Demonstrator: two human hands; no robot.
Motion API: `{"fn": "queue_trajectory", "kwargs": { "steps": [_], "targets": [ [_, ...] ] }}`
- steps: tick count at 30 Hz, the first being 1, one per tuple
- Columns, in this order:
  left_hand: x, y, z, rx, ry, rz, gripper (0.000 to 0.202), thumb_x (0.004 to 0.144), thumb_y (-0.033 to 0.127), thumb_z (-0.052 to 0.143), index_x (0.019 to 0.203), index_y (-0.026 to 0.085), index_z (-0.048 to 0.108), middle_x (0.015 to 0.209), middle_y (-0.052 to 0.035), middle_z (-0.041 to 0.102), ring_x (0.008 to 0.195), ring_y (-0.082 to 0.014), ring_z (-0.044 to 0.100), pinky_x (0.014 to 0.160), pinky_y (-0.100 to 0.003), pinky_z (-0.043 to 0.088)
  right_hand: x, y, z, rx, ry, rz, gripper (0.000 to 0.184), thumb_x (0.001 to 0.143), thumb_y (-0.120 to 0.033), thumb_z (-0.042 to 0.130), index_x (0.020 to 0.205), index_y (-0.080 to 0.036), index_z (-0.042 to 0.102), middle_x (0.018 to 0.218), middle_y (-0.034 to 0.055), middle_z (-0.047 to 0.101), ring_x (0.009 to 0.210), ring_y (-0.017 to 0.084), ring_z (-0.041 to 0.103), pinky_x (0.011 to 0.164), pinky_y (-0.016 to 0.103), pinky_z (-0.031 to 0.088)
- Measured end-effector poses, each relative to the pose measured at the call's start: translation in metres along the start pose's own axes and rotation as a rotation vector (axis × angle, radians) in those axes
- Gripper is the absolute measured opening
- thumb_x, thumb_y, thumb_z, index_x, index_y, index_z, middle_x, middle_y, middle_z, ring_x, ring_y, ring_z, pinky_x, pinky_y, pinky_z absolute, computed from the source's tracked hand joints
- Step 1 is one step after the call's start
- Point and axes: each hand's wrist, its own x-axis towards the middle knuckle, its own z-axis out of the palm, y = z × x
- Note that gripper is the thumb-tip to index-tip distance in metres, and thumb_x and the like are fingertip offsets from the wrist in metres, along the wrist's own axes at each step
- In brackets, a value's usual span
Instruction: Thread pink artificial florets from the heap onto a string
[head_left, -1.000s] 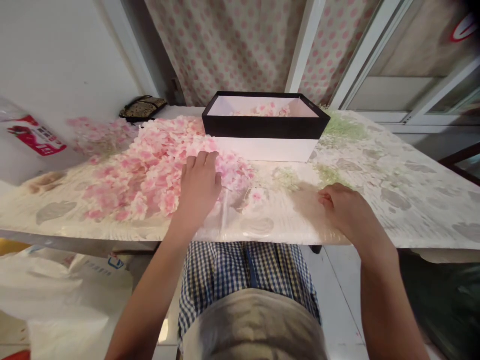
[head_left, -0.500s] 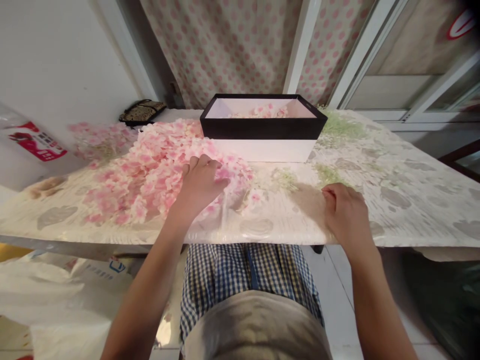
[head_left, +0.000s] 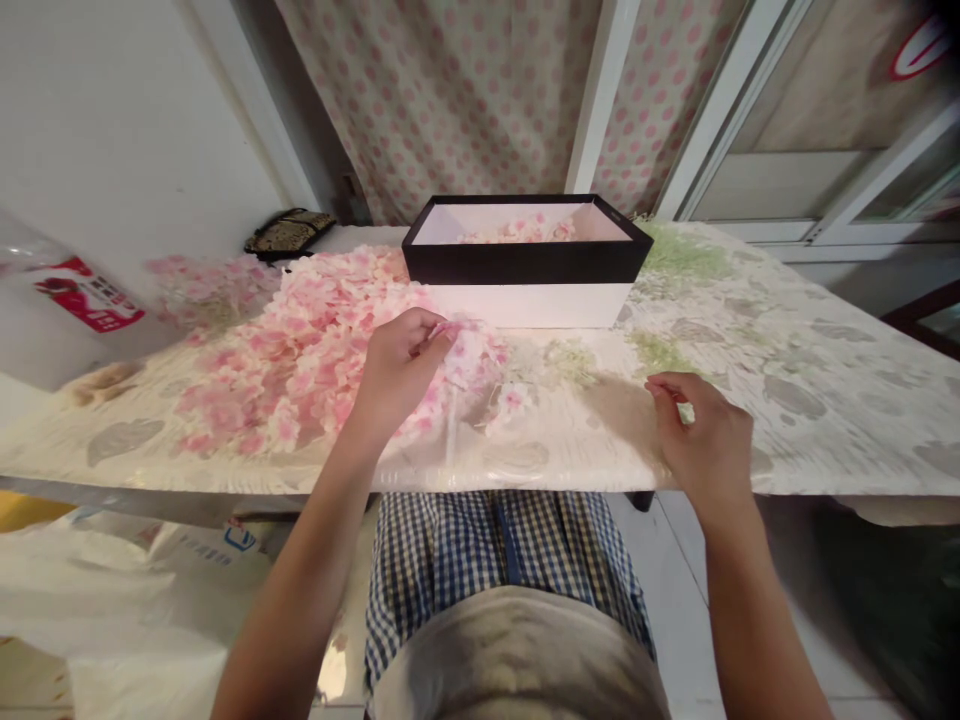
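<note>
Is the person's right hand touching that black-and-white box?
Apart. The head view shows the right hand nearer the person than the box, with a plain strip of tablecloth between them.

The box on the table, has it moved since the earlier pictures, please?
No: judged against the table, the box shows no visible shift in any direction.

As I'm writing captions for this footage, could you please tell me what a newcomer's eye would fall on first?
Probably the heap of pink flowers spread over the left part of the table, with the left hand pinching a pink petal near its right side. Next would come the black-rimmed white box near the far edge, with pink blossoms inside.
</note>
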Motion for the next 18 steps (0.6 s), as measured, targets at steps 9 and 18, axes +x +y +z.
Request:
{"fn": "queue_trajectory", "kwargs": {
  "steps": [9,18],
  "targets": [
    [-0.007,-0.006,0.005,-0.065,0.011,-0.067,0.017,0.073,0.025,0.066,0.089,0.019,0.062,0.060,0.0030,0.059,0.054,-0.0128,0.055,0.052,-0.024,0.041,0.001,0.000,0.001,0.027,0.033,0.034,0.021,0.085,-0.028,0.051,0.097,-0.021,0.067,0.089,0.0068,0.076,0.079,0.024,0.072,0.074,0.037,0.052],
    [-0.009,-0.006,-0.001,-0.054,0.051,-0.091,0.021,0.071,0.023,0.072,0.091,0.018,0.067,0.077,-0.0029,0.071,0.076,-0.0181,0.067,0.062,-0.025,0.049,0.000,0.001,0.001,-0.009,0.019,0.011,0.019,0.086,-0.027,0.051,0.092,-0.021,0.068,0.088,0.0076,0.076,0.079,0.026,0.071,0.074,0.039,0.053]
  ]
}}
